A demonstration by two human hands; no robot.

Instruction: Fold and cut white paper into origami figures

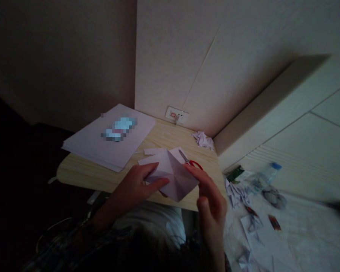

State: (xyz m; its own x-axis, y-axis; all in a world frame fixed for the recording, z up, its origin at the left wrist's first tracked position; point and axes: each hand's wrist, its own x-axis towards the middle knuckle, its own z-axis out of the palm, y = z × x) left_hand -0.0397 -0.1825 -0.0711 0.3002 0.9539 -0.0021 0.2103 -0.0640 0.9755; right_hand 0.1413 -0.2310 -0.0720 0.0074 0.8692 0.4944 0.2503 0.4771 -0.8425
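"What does your head camera show of your hands?"

"My folded sheet [177,179] is over the near side of the bench [166,136]. My left hand [138,183] pinches its left part, thumb on the upper face. My right hand [212,194] has its fingers at the sheet's right edge and its thumb standing free, so that one pinches nothing."

"Why hold it so?"

"I'd judge the left grip steadies the paper, leaving the right fingers free to work its edge. A light hold probably spares the creases."

"And around the bench?"

"The red-handled scissors [197,164] lie on its middle, just beyond the sheet, likely for easy reach. A paper strip [153,151] lies on the middle too. The paper stack [87,141] covers the bench's left end, perhaps to leave me working room, and small folded pieces [203,140] sit at its far right corner."

"What can't you make out?"

"Most of my left fingers are hidden under the sheet, so I can't tell whether it touches the bench. My right fingers crowd the scissors' handles. Something on the stack is a pixelated patch [120,128]. Right of the bench, the clutter [251,200] on a white surface [308,226] is too dim and blurred to sort out, and the frame cuts that surface off."
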